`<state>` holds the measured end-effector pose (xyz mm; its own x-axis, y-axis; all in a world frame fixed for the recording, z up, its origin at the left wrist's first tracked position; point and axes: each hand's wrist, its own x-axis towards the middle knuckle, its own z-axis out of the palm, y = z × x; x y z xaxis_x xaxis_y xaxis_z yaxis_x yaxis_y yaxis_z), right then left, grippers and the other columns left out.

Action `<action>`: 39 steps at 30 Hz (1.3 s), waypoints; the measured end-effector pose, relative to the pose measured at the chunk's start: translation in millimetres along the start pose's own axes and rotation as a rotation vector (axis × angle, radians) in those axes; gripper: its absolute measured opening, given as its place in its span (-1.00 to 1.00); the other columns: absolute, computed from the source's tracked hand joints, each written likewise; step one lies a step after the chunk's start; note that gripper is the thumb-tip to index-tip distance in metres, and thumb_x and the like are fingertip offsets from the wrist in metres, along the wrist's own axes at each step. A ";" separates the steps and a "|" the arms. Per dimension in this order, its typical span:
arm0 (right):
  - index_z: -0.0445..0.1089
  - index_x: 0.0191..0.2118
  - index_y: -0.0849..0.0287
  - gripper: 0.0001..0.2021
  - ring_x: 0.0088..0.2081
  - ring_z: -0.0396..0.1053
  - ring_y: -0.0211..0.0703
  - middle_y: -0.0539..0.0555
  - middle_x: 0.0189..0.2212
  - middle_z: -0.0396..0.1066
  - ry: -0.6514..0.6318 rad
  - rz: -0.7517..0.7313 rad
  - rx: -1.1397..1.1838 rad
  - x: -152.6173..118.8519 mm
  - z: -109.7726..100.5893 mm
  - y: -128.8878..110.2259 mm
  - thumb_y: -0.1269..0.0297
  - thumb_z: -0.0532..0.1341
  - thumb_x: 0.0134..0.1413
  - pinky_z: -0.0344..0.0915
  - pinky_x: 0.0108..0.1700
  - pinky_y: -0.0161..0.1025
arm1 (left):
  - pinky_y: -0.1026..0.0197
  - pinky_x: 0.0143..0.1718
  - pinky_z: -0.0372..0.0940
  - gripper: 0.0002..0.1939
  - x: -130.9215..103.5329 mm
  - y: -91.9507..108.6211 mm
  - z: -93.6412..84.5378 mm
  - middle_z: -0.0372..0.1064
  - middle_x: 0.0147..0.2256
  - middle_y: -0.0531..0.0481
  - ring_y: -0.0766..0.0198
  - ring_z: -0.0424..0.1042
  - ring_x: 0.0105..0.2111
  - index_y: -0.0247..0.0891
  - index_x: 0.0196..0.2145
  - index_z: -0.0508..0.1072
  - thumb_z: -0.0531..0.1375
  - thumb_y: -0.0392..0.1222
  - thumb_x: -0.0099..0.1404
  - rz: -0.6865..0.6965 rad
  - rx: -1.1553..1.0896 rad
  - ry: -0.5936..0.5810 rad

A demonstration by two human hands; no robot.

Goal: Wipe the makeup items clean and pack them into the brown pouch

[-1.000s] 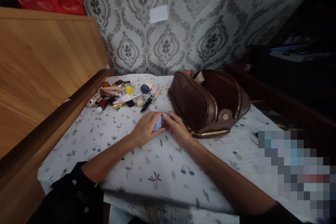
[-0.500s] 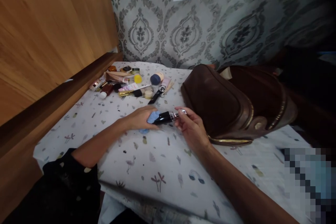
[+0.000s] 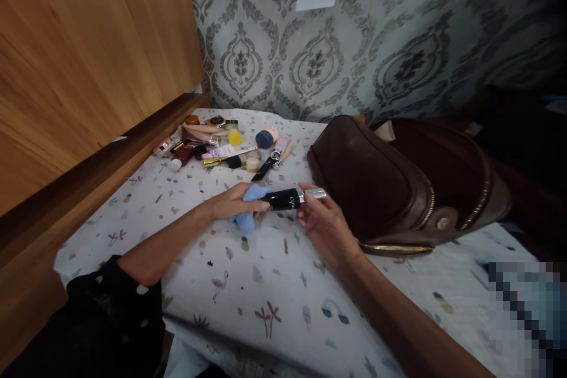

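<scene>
Over the middle of the table, a black cosmetic tube (image 3: 284,199) with a silver cap (image 3: 315,194) lies level between my two hands. My left hand (image 3: 234,202) is closed on a light blue cloth (image 3: 244,221) and presses it around the tube's left end; part of the cloth hangs below the fingers. At the other end, my right hand (image 3: 326,221) pinches the tube near its silver cap. Pale lettering shows on the tube's black side, too small to read.
Behind my left hand lies a spread of cosmetics, with a gold-handled brush (image 3: 217,161), a yellow-capped item (image 3: 234,138), a dark blue-lidded jar (image 3: 264,139) and a black-strapped watch (image 3: 268,164). A brown leather bag (image 3: 363,183) stands at right, unzipped. A wooden panel (image 3: 97,41) borders the left.
The tube has shifted slightly right and turned, so its lettering now shows. More of the blue cloth hangs out below my left hand. The view has tilted a little.
</scene>
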<state>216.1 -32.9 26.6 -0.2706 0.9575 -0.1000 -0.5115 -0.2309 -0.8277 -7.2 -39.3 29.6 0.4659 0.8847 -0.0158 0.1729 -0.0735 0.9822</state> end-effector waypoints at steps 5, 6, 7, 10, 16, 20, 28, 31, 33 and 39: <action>0.51 -0.19 0.04 -0.60 -0.50 0.29 -0.46 -0.13 -0.44 0.39 -0.030 0.109 0.097 0.6 -0.2 -1.2 0.32 0.52 -0.25 0.39 -0.43 -0.49 | 0.32 -0.56 0.15 -0.41 5.0 -12.3 0.7 0.25 -0.60 0.11 0.41 0.21 -0.61 -0.32 -0.42 0.38 0.19 0.37 0.15 -0.061 -0.028 0.255; 0.51 -0.21 0.06 -0.61 -0.51 0.29 -0.45 -0.11 -0.45 0.38 -0.022 0.132 0.101 1.6 -0.7 -1.1 0.33 0.53 -0.27 0.40 -0.45 -0.49 | 0.32 -0.56 0.15 -0.40 6.0 -13.5 0.6 0.23 -0.61 0.11 0.41 0.20 -0.61 -0.31 -0.47 0.35 0.18 0.38 0.15 -0.058 -0.009 0.286; 0.51 -0.24 0.08 -0.61 -0.52 0.27 -0.45 -0.10 -0.44 0.38 -0.014 0.150 0.099 2.6 -1.3 -0.9 0.33 0.54 -0.29 0.39 -0.47 -0.49 | 0.31 -0.55 0.15 -0.40 6.7 -13.9 0.8 0.21 -0.61 0.12 0.41 0.20 -0.61 -0.30 -0.50 0.33 0.17 0.38 0.15 -0.048 0.022 0.300; 0.47 -0.35 0.14 -0.64 -0.54 0.24 -0.46 -0.09 -0.45 0.37 0.007 0.143 0.073 5.1 -2.1 0.7 0.25 0.56 -0.33 0.32 -0.56 -0.51 | 0.30 -0.50 0.16 -0.44 6.6 -10.7 4.3 0.18 -0.60 0.13 0.39 0.21 -0.56 -0.28 -0.53 0.29 0.13 0.34 0.22 0.020 0.164 0.291; 0.40 -0.42 0.18 -0.55 -0.57 0.20 -0.44 -0.11 -0.51 0.32 0.041 0.116 -0.063 4.5 0.6 8.3 0.09 0.56 -0.41 0.21 -0.58 -0.44 | 0.16 -0.21 0.29 -0.44 1.5 -2.7 18.2 0.35 -0.34 0.00 0.21 0.37 -0.32 -0.27 -0.15 0.36 -0.03 0.32 0.35 0.158 0.383 0.368; 0.40 -0.43 0.19 -0.52 -0.57 0.23 -0.41 -0.09 -0.51 0.34 0.023 0.108 -0.150 4.0 1.0 13.1 0.01 0.55 -0.43 0.21 -0.55 -0.39 | -0.03 0.15 0.18 -0.28 -0.7 0.0 27.5 0.20 0.13 -0.29 -0.02 0.25 0.13 -0.27 0.30 0.01 0.01 0.23 0.37 0.353 0.570 0.201; 0.42 -0.41 0.20 -0.56 -0.55 0.25 -0.42 -0.07 -0.48 0.36 0.021 0.122 -0.148 5.7 -2.1 10.9 0.02 0.53 -0.34 0.23 -0.53 -0.39 | -0.04 0.14 0.22 -0.31 1.7 1.0 17.5 0.27 0.11 -0.32 -0.02 0.28 0.11 -0.33 0.32 -0.02 0.09 0.02 0.38 0.377 0.916 -0.049; 0.42 -0.42 0.19 -0.58 -0.54 0.24 -0.44 -0.08 -0.46 0.35 0.034 0.111 -0.097 5.4 -0.9 8.1 0.08 0.55 -0.36 0.26 -0.51 -0.42 | 0.01 0.05 0.29 -0.42 2.7 -2.2 11.5 0.38 0.01 -0.24 0.03 0.37 0.02 -0.31 0.20 0.18 0.08 0.12 0.38 0.327 0.972 0.001; 0.43 -0.41 0.19 -0.60 -0.52 0.24 -0.44 -0.09 -0.44 0.35 0.039 0.110 -0.056 5.0 -0.5 6.0 0.13 0.56 -0.37 0.28 -0.49 -0.43 | 0.05 -0.03 0.33 -0.46 3.4 -5.0 10.6 0.44 -0.07 -0.19 0.06 0.41 -0.05 -0.29 0.09 0.30 0.02 0.19 0.39 0.320 1.025 0.049; 0.53 -0.25 0.12 -0.62 -0.53 0.21 -0.42 -0.06 -0.35 0.41 0.012 0.101 -0.045 4.7 -2.4 3.3 0.19 0.53 -0.29 0.24 -0.52 -0.40 | 0.15 -0.24 0.29 -0.39 5.2 -12.7 13.6 0.46 -0.35 -0.16 0.10 0.43 -0.27 -0.29 -0.30 0.44 -0.11 0.30 0.39 0.294 1.175 0.163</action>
<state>215.1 -28.7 22.1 -0.3088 0.9318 -0.1908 -0.4450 -0.3188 -0.8369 4.8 -40.1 14.5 0.5200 0.8054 0.2845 0.7975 -0.5771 0.1761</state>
